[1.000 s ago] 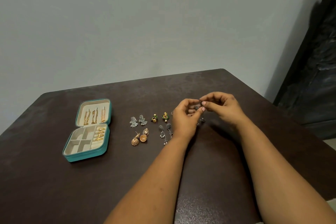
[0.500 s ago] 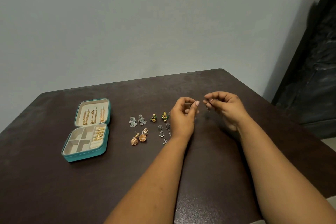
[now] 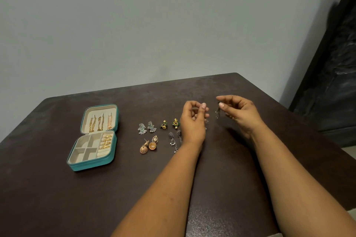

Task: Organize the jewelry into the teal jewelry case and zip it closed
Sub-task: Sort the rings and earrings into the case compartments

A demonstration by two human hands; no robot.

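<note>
Head view shows the right hand (image 3: 238,114) fingers pinching a dangling silver earring (image 3: 218,112), the left hand (image 3: 193,119) fingers curled, what they hold unclear, other earrings (image 3: 152,136) on the counter (image 3: 57,198), the case (image 3: 92,165) open at left.

You won't find any readable text, label, brand, number or sign anywhere in this view. The teal jewelry case (image 3: 92,165) shows you only plain fabric on its outer wall and lining, with no logo or lettering. The earrings lying to the right of the case carry no marks that can be made out at this size, and the counter (image 3: 48,198) in front of the case is unmarked.
</note>
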